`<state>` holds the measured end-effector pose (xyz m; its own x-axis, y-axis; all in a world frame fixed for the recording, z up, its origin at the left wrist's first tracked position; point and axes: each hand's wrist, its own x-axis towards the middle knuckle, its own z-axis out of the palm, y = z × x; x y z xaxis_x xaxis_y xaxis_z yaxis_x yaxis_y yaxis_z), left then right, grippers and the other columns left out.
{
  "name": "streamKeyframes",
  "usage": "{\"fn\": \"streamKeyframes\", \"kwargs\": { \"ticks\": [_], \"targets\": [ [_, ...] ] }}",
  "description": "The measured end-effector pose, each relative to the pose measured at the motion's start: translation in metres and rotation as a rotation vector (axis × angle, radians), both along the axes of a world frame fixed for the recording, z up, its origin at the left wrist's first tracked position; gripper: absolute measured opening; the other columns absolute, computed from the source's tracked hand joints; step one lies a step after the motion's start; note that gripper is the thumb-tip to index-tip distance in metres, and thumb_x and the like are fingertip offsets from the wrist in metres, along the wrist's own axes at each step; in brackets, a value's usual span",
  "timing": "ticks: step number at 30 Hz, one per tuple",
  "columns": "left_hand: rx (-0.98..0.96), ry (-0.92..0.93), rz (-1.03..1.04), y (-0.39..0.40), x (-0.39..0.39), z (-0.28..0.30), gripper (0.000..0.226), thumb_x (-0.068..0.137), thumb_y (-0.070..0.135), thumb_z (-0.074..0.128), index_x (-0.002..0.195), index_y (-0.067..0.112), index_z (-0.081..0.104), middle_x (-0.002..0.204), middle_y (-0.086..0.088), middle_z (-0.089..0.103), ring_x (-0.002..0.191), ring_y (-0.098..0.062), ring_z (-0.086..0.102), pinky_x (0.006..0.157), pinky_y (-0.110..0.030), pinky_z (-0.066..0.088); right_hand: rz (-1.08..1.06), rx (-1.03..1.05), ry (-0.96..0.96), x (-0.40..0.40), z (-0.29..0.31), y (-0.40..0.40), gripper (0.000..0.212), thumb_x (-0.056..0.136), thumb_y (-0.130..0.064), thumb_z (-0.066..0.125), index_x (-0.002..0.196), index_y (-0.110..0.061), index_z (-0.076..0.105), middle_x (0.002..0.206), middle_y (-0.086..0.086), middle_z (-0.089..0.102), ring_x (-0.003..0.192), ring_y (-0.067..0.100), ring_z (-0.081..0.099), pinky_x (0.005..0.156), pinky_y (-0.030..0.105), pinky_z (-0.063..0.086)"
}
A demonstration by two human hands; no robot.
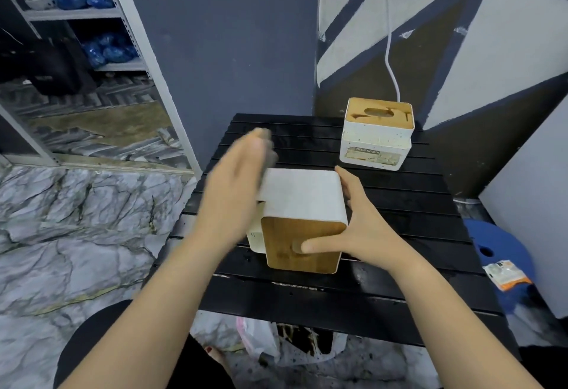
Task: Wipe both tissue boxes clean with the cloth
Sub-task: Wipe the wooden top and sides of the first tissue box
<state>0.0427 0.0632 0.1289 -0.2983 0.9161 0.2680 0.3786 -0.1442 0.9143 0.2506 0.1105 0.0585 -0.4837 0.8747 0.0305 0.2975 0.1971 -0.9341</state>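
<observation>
Black slatted surface (pixel 399 235) carrying two tissue boxes. The near tissue box (pixel 302 201) lies tipped on its side, wooden lid facing the camera; the far tissue box (pixel 377 135) stands upright near the back right corner, well apart from the first, with a white cable (pixel 388 35) hanging just behind it. The right hand (pixel 365 228) steadies the near box, fingers curled round its right wall and thumb pressed on the lid. The left hand (pixel 236 185), motion-blurred, lies flat against the box's left side with fingers straight; a grey cloth (pixel 270 153) shows at the fingertips, though blur hides how firmly it is held. Likely risks: a hard stroke could push the tipped box sideways out of the right hand's hold, the loosely pressed cloth could slip free, and the lid could work loose under the thumb.
</observation>
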Motion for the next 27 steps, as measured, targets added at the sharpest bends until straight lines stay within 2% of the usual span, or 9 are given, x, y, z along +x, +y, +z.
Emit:
{"fn": "streamKeyframes", "kwargs": {
  "ticks": [1, 2, 3, 5, 9, 14, 18, 23, 27],
  "targets": [
    [-0.033, 0.269, -0.122, -0.008, 0.01, -0.002, 0.061, 0.099, 0.063, 0.027, 0.152, 0.036, 0.041, 0.158, 0.015, 0.04, 0.148, -0.003, 0.031, 0.122, -0.032, 0.023, -0.022, 0.025, 0.024, -0.001, -0.002, 0.001, 0.134, 0.05, -0.042, 0.102, 0.156, -0.04, 0.019, 0.151, -0.023, 0.038, 0.134, -0.004, 0.041, 0.11, 0.026, 0.041],
    [-0.05, 0.528, -0.199, -0.014, 0.018, -0.006, 0.068, 0.098, 0.065, 0.018, 0.159, 0.035, 0.024, 0.166, 0.016, 0.017, 0.155, -0.003, 0.009, 0.126, -0.031, 0.006, -0.042, 0.05, 0.051, -0.002, -0.004, 0.002, 0.126, 0.051, -0.039, 0.102, 0.152, -0.039, 0.026, 0.147, -0.022, 0.044, 0.133, -0.005, 0.045, 0.108, 0.024, 0.044],
    [-0.049, 0.738, -0.251, -0.02, 0.023, -0.011, 0.071, 0.098, 0.065, 0.012, 0.162, 0.033, 0.014, 0.168, 0.015, 0.006, 0.156, -0.004, -0.002, 0.126, -0.03, -0.003, -0.052, 0.066, 0.076, -0.001, -0.005, 0.002, 0.119, 0.052, -0.039, 0.101, 0.148, -0.038, 0.032, 0.143, -0.021, 0.049, 0.131, -0.005, 0.048, 0.105, 0.02, 0.046],
    [-0.074, 0.968, -0.313, -0.029, 0.029, -0.019, 0.074, 0.097, 0.064, 0.004, 0.163, 0.03, 0.009, 0.17, 0.012, 0.006, 0.156, -0.005, -0.003, 0.126, -0.028, -0.007, -0.056, 0.082, 0.103, -0.001, -0.006, 0.001, 0.106, 0.055, -0.043, 0.095, 0.144, -0.037, 0.037, 0.139, -0.02, 0.052, 0.129, -0.002, 0.052, 0.1, 0.019, 0.048],
    [-0.146, 0.96, -0.348, -0.025, 0.03, -0.018, 0.077, 0.096, 0.068, 0.004, 0.163, 0.03, 0.009, 0.17, 0.012, 0.007, 0.156, -0.004, -0.002, 0.127, -0.029, -0.003, -0.061, 0.087, 0.145, -0.002, -0.009, 0.003, 0.098, 0.063, -0.031, 0.094, 0.143, -0.033, 0.038, 0.138, -0.017, 0.053, 0.129, 0.005, 0.055, 0.1, 0.029, 0.053],
    [-0.279, 0.981, -0.338, 0.002, 0.038, -0.011, 0.077, 0.098, 0.068, 0.011, 0.163, 0.027, 0.005, 0.171, 0.007, 0.001, 0.157, -0.011, -0.004, 0.128, -0.036, 0.0, -0.031, 0.084, 0.15, -0.001, -0.009, 0.004, 0.102, 0.064, -0.015, 0.098, 0.143, -0.032, 0.036, 0.137, -0.016, 0.053, 0.124, 0.0, 0.055, 0.092, 0.012, 0.048],
    [-0.328, 0.972, -0.317, 0.028, 0.04, -0.005, 0.075, 0.1, 0.066, 0.014, 0.163, 0.025, 0.009, 0.171, 0.004, 0.007, 0.157, -0.016, 0.001, 0.128, -0.039, 0.001, -0.059, 0.09, 0.156, -0.005, -0.01, 0.002, 0.107, 0.06, -0.018, 0.1, 0.144, -0.033, 0.035, 0.139, -0.015, 0.052, 0.124, -0.002, 0.054, 0.09, 0.01, 0.048],
    [-0.206, 0.922, -0.298, -0.005, 0.034, -0.009, 0.067, 0.103, 0.062, 0.02, 0.162, 0.029, 0.019, 0.169, 0.011, 0.016, 0.155, -0.007, 0.004, 0.125, -0.028, 0.001, -0.066, 0.116, 0.161, -0.005, -0.011, -0.002, 0.102, 0.063, -0.02, 0.099, 0.142, -0.034, 0.036, 0.138, -0.014, 0.052, 0.122, -0.002, 0.055, 0.089, 0.01, 0.048],
    [-0.152, 0.913, -0.284, -0.044, 0.023, -0.017, 0.07, 0.1, 0.066, 0.015, 0.159, 0.031, 0.028, 0.166, 0.016, 0.023, 0.154, -0.002, 0.007, 0.127, -0.031, 0.009, -0.059, 0.118, 0.133, -0.004, -0.01, -0.001, 0.102, 0.059, -0.039, 0.095, 0.142, -0.036, 0.035, 0.14, -0.015, 0.049, 0.126, -0.002, 0.052, 0.092, 0.013, 0.05]
  ]
}}
